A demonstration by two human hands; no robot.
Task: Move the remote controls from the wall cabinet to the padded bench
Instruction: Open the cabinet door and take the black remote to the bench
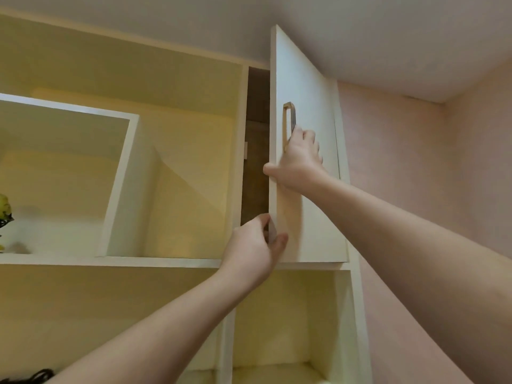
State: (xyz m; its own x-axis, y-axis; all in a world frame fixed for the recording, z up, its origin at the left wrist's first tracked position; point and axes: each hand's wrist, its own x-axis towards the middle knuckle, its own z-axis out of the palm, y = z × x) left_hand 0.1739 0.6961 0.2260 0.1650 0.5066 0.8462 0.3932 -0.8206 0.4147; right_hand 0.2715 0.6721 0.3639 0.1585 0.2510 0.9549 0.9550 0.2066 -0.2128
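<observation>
Head view: both arms reaching up to wall cabinet door (304,189), partly ajar. Right hand (300,159) gripping metal handle (289,117), grip clamped round it. Left hand (253,245) pinching door's lower edge. Remotes not showing; dark gap behind door.

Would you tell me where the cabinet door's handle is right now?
The handle is upper centre in the head view, on the door, with the right hand gripping its lower end.
</observation>
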